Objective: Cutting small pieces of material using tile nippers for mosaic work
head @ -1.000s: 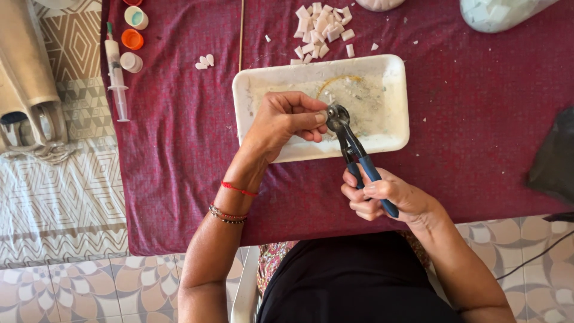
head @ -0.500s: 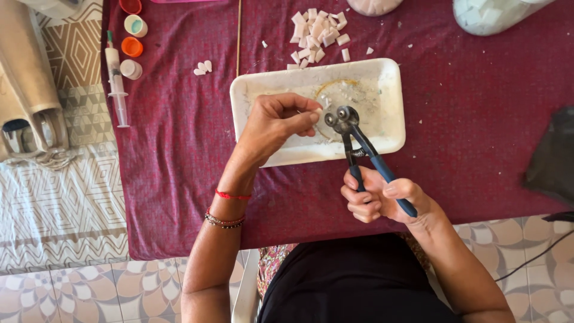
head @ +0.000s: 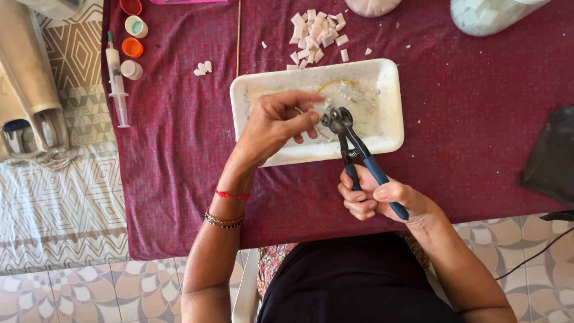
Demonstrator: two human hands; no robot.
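From the head camera you look down on a worktop [head: 466, 119] draped in a dark red cloth, with a white rectangular tray [head: 391, 90] lying near its middle, smeared inside with pale and yellowish residue. Beyond the tray, a loose heap of small white tile pieces [head: 315, 33] sits on the cloth, with a few more chips scattered just beside it and a pair of chips [head: 203, 67] off to the left. Further left lie a syringe [head: 116, 84] and a row of small round caps [head: 133, 46] in orange, white and teal; a thin wooden stick [head: 238, 30] runs up the cloth between them and the heap. Two pale containers are cut by the top edge, and a dark object [head: 550, 155] rests at the right edge. Nothing stands between your hands and the tray. Your left hand [head: 275, 125] hovers over the tray, its fingers [head: 302, 122] pinched on a small white piece [head: 318, 107] held right at the head of the nippers [head: 353, 146]. Your right hand [head: 376, 200] is wrapped tight around the blue handles near the worktop's front edge, with the metal head reaching into the tray and touching the piece; whether the head is fully squeezed together you cannot tell.
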